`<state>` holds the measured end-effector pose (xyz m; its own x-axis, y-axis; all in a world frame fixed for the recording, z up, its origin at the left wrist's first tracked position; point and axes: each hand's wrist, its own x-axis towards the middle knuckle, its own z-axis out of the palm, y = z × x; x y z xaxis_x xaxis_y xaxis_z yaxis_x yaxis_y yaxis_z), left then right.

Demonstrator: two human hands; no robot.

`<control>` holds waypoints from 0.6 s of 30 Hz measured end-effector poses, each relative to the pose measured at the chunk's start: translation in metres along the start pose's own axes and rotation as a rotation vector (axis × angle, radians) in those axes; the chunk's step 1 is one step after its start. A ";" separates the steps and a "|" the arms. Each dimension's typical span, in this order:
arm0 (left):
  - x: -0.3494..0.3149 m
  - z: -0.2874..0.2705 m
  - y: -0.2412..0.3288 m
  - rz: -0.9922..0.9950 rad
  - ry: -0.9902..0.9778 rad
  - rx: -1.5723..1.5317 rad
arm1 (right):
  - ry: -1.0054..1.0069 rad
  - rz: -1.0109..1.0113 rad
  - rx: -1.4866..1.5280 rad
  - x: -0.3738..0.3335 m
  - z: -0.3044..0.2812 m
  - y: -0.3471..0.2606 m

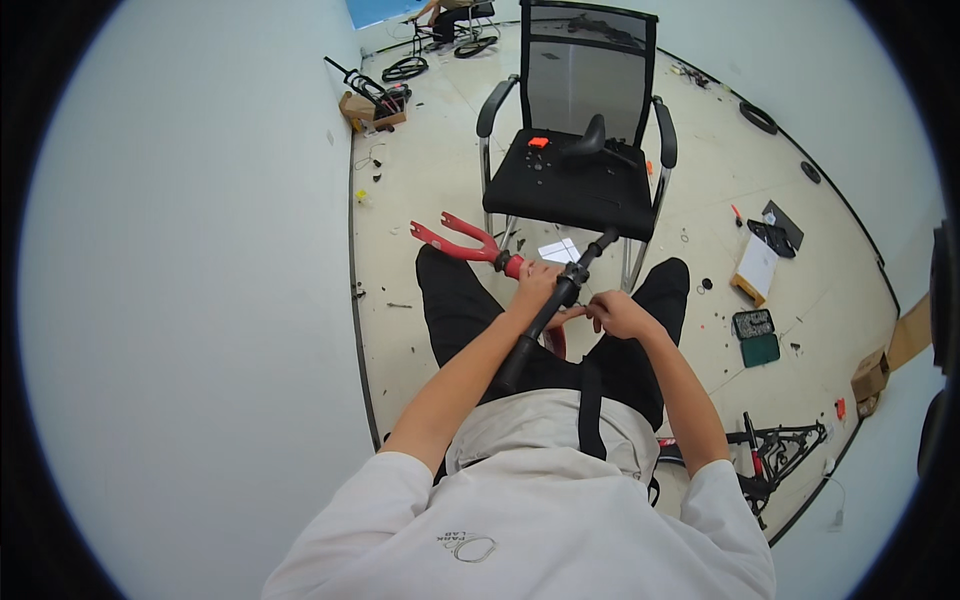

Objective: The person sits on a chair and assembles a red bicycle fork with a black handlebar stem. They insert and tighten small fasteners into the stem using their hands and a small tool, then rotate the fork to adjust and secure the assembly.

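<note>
Across my lap lies a bicycle front end. Its red fork (pixel 460 243) points to the far left, and a black handlebar (pixel 528 347) runs crosswise over my thighs. Near the black stem (pixel 570 282), my left hand (pixel 540 284) is closed around the red head tube (pixel 514 266), with some of its fingers passing under the bar. Just right of the bar is my right hand (pixel 618 315), its fingers pinched together close to the left fingertips. Whatever is in that pinch is too small to make out. A curved red part (pixel 555 342) shows below the bar, partly hidden.
Ahead stands a black chair (pixel 570 185) bearing a bicycle saddle (pixel 590 142) and small parts. Right on the floor lie a green bit case (pixel 758 340), a cardboard-edged box (pixel 755 270) and a black frame (pixel 785 455). A white wall (pixel 200 300) rises left. Another person sits far off.
</note>
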<state>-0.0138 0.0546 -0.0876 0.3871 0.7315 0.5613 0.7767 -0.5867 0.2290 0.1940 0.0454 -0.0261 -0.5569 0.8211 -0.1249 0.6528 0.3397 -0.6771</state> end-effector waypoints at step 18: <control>0.013 0.016 0.016 -0.062 0.013 0.030 | 0.379 -0.102 -0.585 -0.009 0.018 0.026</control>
<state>0.0122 0.0605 -0.0892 0.3314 0.7617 0.5567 0.8136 -0.5295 0.2401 0.2064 0.0383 -0.0557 -0.4821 0.8393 0.2514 0.8351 0.5269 -0.1579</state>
